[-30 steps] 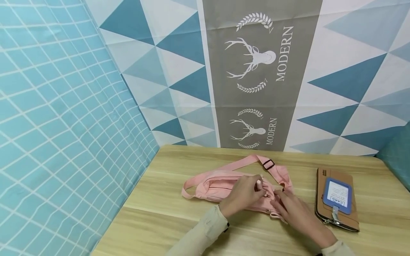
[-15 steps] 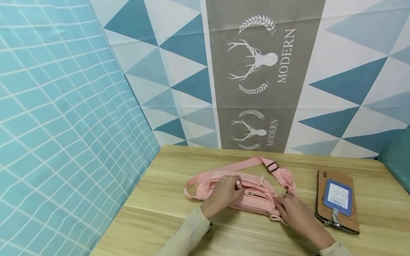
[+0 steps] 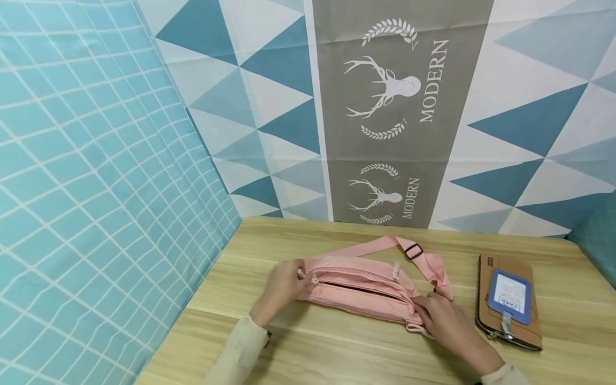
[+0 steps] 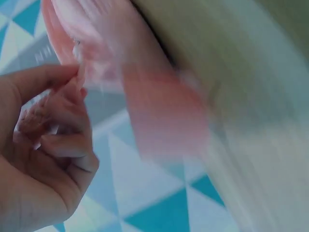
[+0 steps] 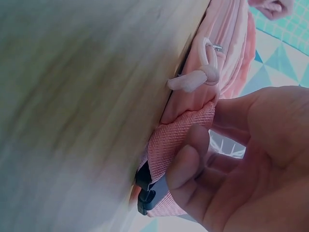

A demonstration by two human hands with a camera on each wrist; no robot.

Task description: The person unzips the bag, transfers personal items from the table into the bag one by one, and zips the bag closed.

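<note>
**Pink waist bag [image 3: 356, 300] held at both ends**

The bag lies on the worktop [image 3: 197, 321], its strap [image 3: 363, 248] looping behind. The left hand [image 3: 282, 284] pinches pink material at the left end, the exact part blurred; the right hand [image 3: 444, 322], well apart, grips the right end at the webbing [image 5: 169, 140], beside a black buckle [image 5: 145, 193]. To the right, a brown wallet [image 3: 512, 264] carries a blue-framed card holder [image 3: 510, 294].

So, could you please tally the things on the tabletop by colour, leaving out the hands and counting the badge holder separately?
Pink: 1, waist bag
Brown: 1, zip case
Blue: 1, badge holder
Total: 3
</note>
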